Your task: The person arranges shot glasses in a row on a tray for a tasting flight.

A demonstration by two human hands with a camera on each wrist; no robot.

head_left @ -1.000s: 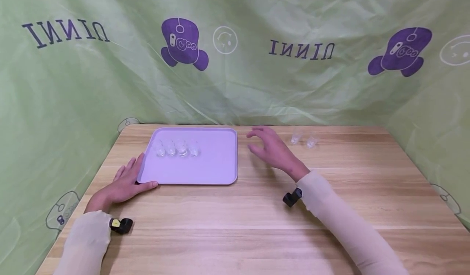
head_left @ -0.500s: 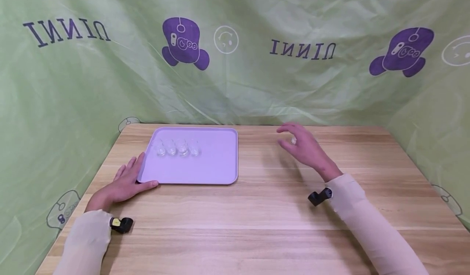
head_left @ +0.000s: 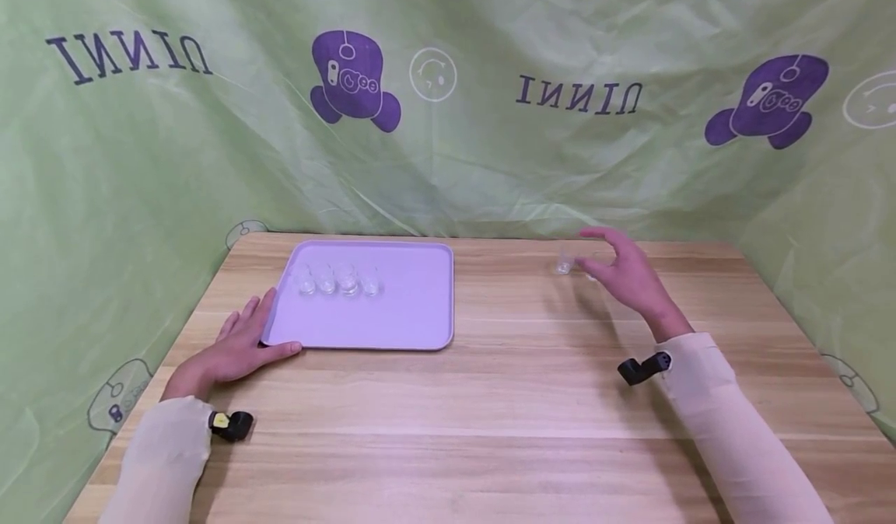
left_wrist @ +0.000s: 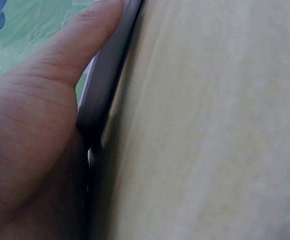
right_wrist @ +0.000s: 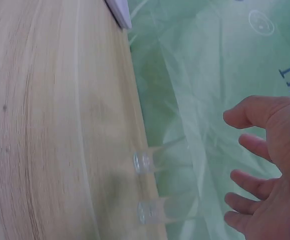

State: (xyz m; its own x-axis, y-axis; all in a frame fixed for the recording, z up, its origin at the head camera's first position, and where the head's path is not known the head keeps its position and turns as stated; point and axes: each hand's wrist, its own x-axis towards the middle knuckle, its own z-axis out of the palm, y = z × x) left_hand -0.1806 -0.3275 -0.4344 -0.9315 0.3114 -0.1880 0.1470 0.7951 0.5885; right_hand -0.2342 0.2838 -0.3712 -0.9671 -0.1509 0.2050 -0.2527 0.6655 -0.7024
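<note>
Left hand (head_left: 241,349) flat-fingered, touching the purple tray (head_left: 413,306) at its near-left corner; four shot glasses (head_left: 348,281) lined up toward its left edge; two more shot glasses (head_left: 564,264) by the table's (head_left: 455,415) far edge, and the right hand (head_left: 633,277) near them, fingers parted, gripping nothing

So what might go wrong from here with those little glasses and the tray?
Two risks, as I judge it. The right hand is beside two clear glasses standing close together on the table, near its far edge; it might tip one into the other. The left hand rests at a corner of the purple tray; a bump could jolt the four glasses standing in a row on it.
</note>
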